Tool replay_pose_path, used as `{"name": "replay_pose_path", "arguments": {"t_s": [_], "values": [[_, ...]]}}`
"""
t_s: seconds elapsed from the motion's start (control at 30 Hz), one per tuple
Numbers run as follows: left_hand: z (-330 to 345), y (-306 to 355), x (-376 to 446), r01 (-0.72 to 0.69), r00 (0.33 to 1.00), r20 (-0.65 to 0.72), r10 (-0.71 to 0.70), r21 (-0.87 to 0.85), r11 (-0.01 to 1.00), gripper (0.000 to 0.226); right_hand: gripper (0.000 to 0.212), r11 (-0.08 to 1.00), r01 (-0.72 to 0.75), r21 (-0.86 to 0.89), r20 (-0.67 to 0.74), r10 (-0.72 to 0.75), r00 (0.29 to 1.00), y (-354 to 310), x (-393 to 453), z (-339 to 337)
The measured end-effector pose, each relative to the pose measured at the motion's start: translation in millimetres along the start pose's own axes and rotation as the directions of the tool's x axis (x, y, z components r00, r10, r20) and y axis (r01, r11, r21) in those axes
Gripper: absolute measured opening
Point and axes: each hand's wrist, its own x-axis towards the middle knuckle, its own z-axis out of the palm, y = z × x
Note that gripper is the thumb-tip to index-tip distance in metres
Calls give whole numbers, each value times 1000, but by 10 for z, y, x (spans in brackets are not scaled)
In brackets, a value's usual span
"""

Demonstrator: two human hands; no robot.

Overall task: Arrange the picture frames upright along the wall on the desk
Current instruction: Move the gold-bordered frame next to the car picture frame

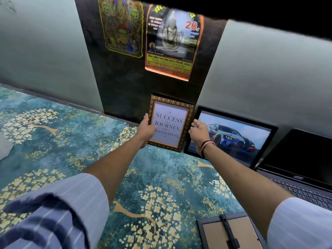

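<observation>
An ornate gold-and-brown frame [170,123] with the text "Success is a journey" stands upright against the dark wall panel. My left hand [146,129] grips its left edge. My right hand [198,131] hovers just off its right edge, fingers apart, holding nothing. To the right a black frame with a car picture [231,135] leans upright against the wall. A third frame [228,232] lies face down on the desk near the front, its back stand showing.
An open laptop [301,169] sits at the right, beside the car frame. The desk is covered by a teal floral cloth [80,144]. Two posters [170,42] hang on the wall above. A pale object [4,146] lies at the far left edge.
</observation>
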Motion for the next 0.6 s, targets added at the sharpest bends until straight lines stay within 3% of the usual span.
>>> {"name": "replay_pose_path", "arguments": {"t_s": [0.1,0.27,0.47,0.6], "values": [[92,-149,-23,0,1000,-29,-1,-30,1000,80,60,999,-12,49,-3,12,1000,24,-218,-120],[598,96,-943,40,995,-93,-41,-13,999,73,51,998,-35,46,-13,35,999,291,-628,-588],[1347,-30,-1700,124,992,13,-125,56,991,69,40,988,-118,100,-66,125,990,750,-1118,-1441],[2077,-37,-2379,107,982,140,-123,120,987,66,28,976,-147,162,-85,163,983,1098,-1528,-2143]]}}
